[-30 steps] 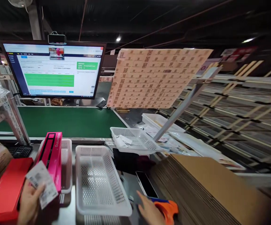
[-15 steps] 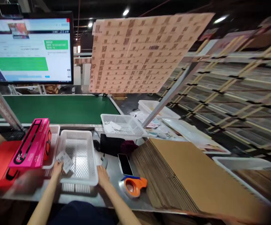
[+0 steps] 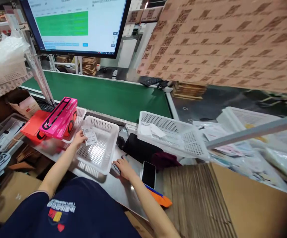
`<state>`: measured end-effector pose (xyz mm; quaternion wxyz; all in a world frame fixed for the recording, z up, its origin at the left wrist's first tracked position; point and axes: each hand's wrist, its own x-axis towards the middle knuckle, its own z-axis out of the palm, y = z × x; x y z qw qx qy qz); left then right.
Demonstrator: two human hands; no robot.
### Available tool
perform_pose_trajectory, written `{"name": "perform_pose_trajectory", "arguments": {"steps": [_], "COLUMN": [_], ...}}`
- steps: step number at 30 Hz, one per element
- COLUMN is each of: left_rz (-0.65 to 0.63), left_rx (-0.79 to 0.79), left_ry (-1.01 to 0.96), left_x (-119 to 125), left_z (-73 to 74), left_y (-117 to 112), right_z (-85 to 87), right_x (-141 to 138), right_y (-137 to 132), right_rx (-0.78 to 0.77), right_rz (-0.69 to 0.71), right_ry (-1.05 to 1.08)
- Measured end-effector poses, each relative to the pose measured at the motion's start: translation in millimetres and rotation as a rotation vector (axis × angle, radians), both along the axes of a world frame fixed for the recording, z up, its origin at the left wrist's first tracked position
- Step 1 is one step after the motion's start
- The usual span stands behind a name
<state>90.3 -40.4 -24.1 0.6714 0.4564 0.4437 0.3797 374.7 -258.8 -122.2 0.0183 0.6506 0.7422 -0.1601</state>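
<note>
the room was a big work hall with a dark roof. a long green belt [image 3: 103, 94] ran across behind a grey metal table [image 3: 113, 185]. a big screen [image 3: 76, 23] with a green bar hung over the belt. on the right hung a tan sheet [image 3: 220, 43] full of small dark squares, too blurry to read.

on the table sat a white basket [image 3: 101, 145] with holes in it. just to its left another white basket [image 3: 80, 115] held a pink box [image 3: 59, 117], which lay tilted. a red box [image 3: 33, 122] lay beside that. a third white basket [image 3: 170, 132] stood further right, up on something dark. a black phone [image 3: 148, 173] lay flat near the table's front edge, with an orange tape tool [image 3: 162, 200] just beside it. flat brown cardboard [image 3: 232, 205] was stacked on the right.

the left hand [image 3: 78, 138] reached out with the arm nearly straight. its fingers pinched a small white paper label [image 3: 90, 136] and held it over the near left corner of the middle basket. the right hand [image 3: 123, 165] lay palm down on the table, fingers spread a little, close to the front of that basket and just left of the phone. it held nothing.
</note>
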Motion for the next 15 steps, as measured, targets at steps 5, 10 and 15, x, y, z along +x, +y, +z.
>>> {"name": "perform_pose_trajectory", "arguments": {"steps": [5, 10, 15], "left_rz": [0.107, 0.135, 0.073], "left_rx": [0.080, 0.178, 0.188], "left_ry": [0.047, 0.080, 0.145], "left_x": [-2, 14, 38], "left_z": [10.4, 11.1, -1.0], "left_y": [19, 30, 33], "right_z": [38.0, 92.9, 144.3], "right_x": [46, 36, -57], "right_y": [1, 8, 23], "right_rx": [0.102, 0.156, 0.086], "right_rz": [-0.113, -0.229, -0.269], "right_ry": [0.001, 0.136, 0.178]}}
